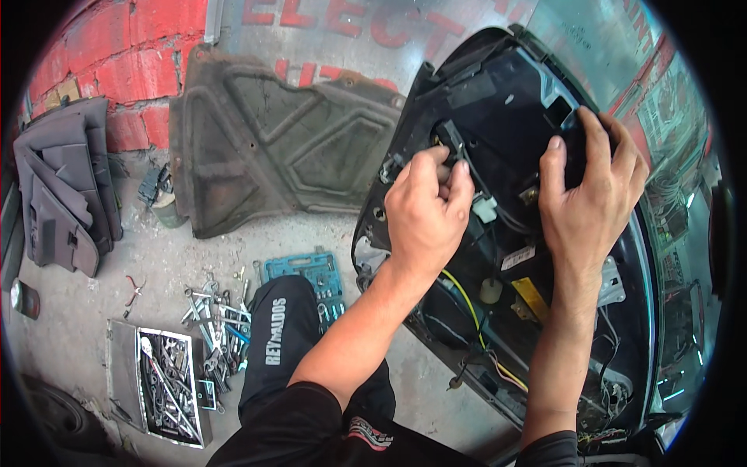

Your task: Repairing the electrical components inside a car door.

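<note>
A dark car door (498, 101), its inner side bare of trim, stands in front of me on the right. My left hand (428, 206) is closed, fingers curled and pinched, by a black latch-like part (449, 138) at an opening in the upper door. Whatever is between those fingers is too hidden to name. Thumb and fingers apart, my right hand (587, 183) rests at the door's upper right, fingertips by a rectangular cutout. Between the hands a white connector (484, 208) hangs on dark cable. Lower down, a yellow wire (467, 300) crosses the door.
On the floor at left lie a metal toolbox (194, 389) full of wrenches, a heap of loose tools (222, 331), red-handled pliers (134, 289) and a teal socket case (299, 266). A brown molded liner (226, 148) and grey door trims (66, 179) lean against the wall.
</note>
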A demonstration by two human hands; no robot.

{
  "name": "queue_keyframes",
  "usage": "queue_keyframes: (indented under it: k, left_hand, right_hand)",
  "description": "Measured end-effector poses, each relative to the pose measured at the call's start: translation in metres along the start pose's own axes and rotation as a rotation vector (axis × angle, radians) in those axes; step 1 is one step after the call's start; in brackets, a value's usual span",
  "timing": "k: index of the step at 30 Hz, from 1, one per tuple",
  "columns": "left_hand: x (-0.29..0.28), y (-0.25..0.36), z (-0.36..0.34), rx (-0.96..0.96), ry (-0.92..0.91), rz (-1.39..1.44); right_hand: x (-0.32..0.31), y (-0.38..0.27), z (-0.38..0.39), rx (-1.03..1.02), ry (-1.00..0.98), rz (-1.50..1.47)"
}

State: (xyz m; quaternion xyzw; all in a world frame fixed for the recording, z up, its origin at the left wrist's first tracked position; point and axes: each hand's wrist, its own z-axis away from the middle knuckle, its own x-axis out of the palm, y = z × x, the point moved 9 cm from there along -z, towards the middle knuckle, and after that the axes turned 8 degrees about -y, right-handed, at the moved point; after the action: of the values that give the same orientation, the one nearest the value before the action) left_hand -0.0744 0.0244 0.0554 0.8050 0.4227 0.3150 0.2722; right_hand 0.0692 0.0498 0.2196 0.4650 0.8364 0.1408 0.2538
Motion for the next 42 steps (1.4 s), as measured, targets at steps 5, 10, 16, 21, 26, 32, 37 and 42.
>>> queue_keyframes:
  k: [5, 10, 16, 21, 26, 32, 37, 42]
  left_hand:
    - [0.002, -0.008, 0.007, -0.076, -0.058, -0.027]
    - [0.006, -0.006, 0.002, -0.064, -0.132, -0.115]
    - [0.005, 0.009, -0.009, 0.079, -0.195, -0.240]
    - [0.001, 0.001, -0.017, -0.026, -0.264, -0.120]
    - [-0.001, -0.002, -0.024, 0.038, -0.256, -0.108]
    - [-0.002, 0.002, -0.029, 0.178, -0.268, -0.153]
    - [-0.001, 0.006, -0.032, 0.271, -0.273, -0.171]
    - [0.005, 0.010, -0.025, 0.332, -0.183, -0.242]
  right_hand:
    - [0.005, 0.002, 0.006, -0.019, 0.006, 0.018]
    - [0.004, 0.001, 0.006, -0.029, 0.003, 0.018]
    - [0.007, 0.004, 0.008, 0.008, -0.080, 0.095]
    - [0.008, 0.003, 0.009, -0.001, -0.081, 0.126]
    - [0.005, -0.004, 0.006, -0.032, -0.030, 0.111]
    - [0.004, -0.004, 0.005, -0.015, -0.045, 0.098]
    - [0.004, -0.006, 0.005, -0.024, -0.038, 0.086]
    - [0.002, -0.008, 0.003, 0.010, -0.036, 0.053]
